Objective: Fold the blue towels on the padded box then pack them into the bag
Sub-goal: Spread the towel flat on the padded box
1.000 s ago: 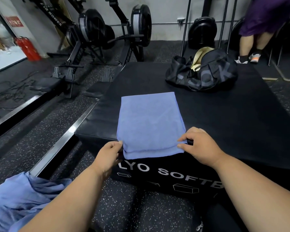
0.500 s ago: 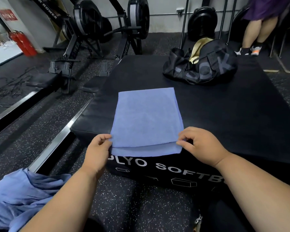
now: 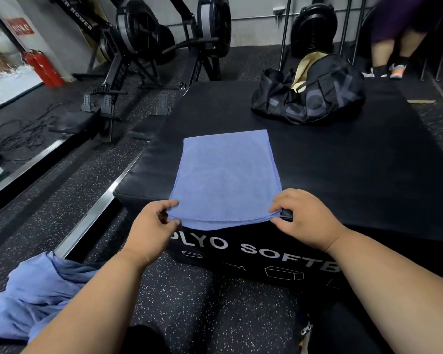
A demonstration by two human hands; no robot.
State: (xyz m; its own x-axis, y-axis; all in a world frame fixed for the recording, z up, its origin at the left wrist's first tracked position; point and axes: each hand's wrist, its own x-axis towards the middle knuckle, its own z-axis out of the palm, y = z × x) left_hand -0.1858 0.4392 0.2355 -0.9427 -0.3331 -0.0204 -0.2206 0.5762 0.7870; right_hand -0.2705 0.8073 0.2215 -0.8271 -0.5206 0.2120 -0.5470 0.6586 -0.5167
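Gripping: left hand (image 3: pixel 154 223) and right hand (image 3: pixel 303 217) each pinch a near corner of the folded blue microfibre towel (image 3: pixel 225 172).
Place: lying on the black padded box (image 3: pixel 343 175), near edge.
Handling: probably light, limp, prone to sag; hold corners.

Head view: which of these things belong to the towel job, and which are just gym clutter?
Job: folded towel, pinched by left hand and right hand; padded box; bag; loose towels.
Clutter: rowing machines, fire extinguishers.
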